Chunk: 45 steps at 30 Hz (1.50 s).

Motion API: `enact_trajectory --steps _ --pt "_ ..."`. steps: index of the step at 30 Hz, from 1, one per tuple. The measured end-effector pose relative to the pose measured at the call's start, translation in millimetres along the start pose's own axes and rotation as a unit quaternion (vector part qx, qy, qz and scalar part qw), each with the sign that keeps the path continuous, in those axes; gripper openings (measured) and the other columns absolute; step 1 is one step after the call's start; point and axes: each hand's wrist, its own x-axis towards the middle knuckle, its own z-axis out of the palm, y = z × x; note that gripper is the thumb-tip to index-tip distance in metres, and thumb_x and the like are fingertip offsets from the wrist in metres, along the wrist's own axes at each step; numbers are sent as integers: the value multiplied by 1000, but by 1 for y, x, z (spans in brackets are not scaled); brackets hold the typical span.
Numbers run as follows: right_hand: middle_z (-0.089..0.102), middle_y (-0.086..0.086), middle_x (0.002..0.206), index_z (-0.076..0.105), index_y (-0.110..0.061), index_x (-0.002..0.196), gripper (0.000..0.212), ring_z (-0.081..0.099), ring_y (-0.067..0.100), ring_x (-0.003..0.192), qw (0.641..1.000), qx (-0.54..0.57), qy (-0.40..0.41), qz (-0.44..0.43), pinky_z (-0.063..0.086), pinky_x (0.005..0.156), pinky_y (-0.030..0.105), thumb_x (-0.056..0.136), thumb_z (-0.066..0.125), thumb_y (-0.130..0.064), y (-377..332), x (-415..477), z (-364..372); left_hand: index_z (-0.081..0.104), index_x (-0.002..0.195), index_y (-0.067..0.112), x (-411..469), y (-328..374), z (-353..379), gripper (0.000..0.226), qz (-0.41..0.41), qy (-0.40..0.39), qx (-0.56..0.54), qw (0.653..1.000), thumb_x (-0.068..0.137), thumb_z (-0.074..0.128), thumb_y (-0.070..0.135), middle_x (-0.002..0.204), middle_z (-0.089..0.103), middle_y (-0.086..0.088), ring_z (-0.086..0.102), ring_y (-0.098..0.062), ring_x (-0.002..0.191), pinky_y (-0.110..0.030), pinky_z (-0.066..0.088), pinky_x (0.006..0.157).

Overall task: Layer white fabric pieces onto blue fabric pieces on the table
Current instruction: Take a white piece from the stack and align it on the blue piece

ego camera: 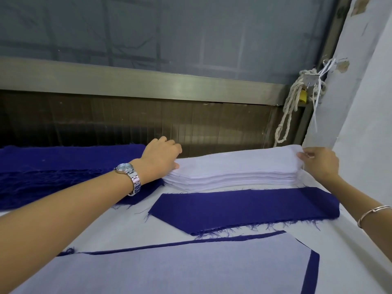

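Nearest to me, at 6 o'clock, one white piece (169, 268) already lies flat on a blue piece (311, 270), with blue showing only as a border along its far and right edges. Just beyond it on the bench (350, 251) lies the bare blue piece (244, 206), frayed along its near edge and uncovered.

Directly past that, just beside its far edge, stands the white stack (233, 179). Its long axis runs 9 to 3 o'clock, parallel to the bare blue piece. My left hand (161, 158) is at the stack's 9 o'clock end, fingers curled over it and thumb against its edge; I cannot tell whether a single layer is separated there. My right hand (320, 164) is at the 3 o'clock end, thumb and fingers clamped on the corner of the top white piece (244, 162), which is lifted slightly.

I judge the coming move to be a short carry toward 6 o'clock with no turning, since the two axes already match. My right hand is the nearer one to the blue piece's end.

At 9 o'clock sits the blue stack (53, 172), under my left forearm. Farthest off, at 2 o'clock, a rope (290, 107) and a padlock (303, 96) hang by the wall.

No writing is readable anywhere; the dial of my wristwatch (125, 167) is too small to make out.
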Motion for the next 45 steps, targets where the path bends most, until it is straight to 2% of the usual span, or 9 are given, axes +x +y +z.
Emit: enact_trajectory --steps 7,15,18,21,26,33,37,40,45 --pt "68 22 123 69 0 121 38 60 41 110 995 90 -21 48 46 99 50 95 68 -27 6 -4 -10 39 148 21 3 1 2 54 21 -21 -4 1000 98 58 28 140 51 0 44 -22 124 -33 38 98" --pt "68 14 107 74 2 108 28 60 33 99 969 219 -39 108 49 87 41 89 75 -19 5 -11 -16 57 125 23 -5 3 -5 30 25 35 2 999 96 59 29 128 54 2 46 -18 114 -30 36 94" --pt "62 12 85 72 -2 82 13 53 26 78 965 236 -40 111 45 67 30 89 74 -13 2 -12 -18 62 111 25 -12 1 -6 16 18 74 -32 997 97 57 31 118 58 5 47 -14 106 -29 35 90" --pt "60 13 88 70 1 89 16 50 27 83 955 268 -35 119 43 68 31 89 75 -15 3 -9 -23 62 109 23 -17 -3 -11 16 -3 108 -95 990 99 55 32 110 63 6 51 -14 102 -31 37 91" --pt "58 14 87 69 6 92 23 48 26 81 951 296 -35 79 40 65 28 90 73 -16 2 -5 -36 62 103 19 -26 -9 -31 14 -47 154 -289 944 98 58 31 91 69 -1 62 -16 86 -33 46 85" --pt "63 2 65 64 -12 72 20 51 15 67 940 334 -60 28 36 63 26 91 70 -10 -11 -14 -68 69 95 15 -49 -22 -58 18 -99 143 -467 867 95 64 32 88 72 1 66 -12 84 -31 50 78" --pt "64 6 63 67 2 83 13 56 18 64 931 326 -162 13 47 55 19 91 68 -8 -14 -23 -83 74 77 23 -79 -38 -69 25 -144 90 -525 834 91 66 42 65 67 3 63 0 68 -17 40 74" --pt "57 18 70 68 0 75 16 56 16 62 913 292 -286 -2 44 48 16 87 70 -11 -16 -36 -91 75 85 15 -110 -52 -72 31 -196 46 -532 823 89 66 45 54 59 6 56 0 54 -21 42 69" --pt "59 15 64 65 -1 69 36 48 17 55 879 181 -440 -23 41 49 18 74 83 -31 -25 -58 -98 78 95 22 -172 -69 -67 25 -259 -43 -534 803 85 69 44 55 54 3 46 -5 48 -20 38 54"
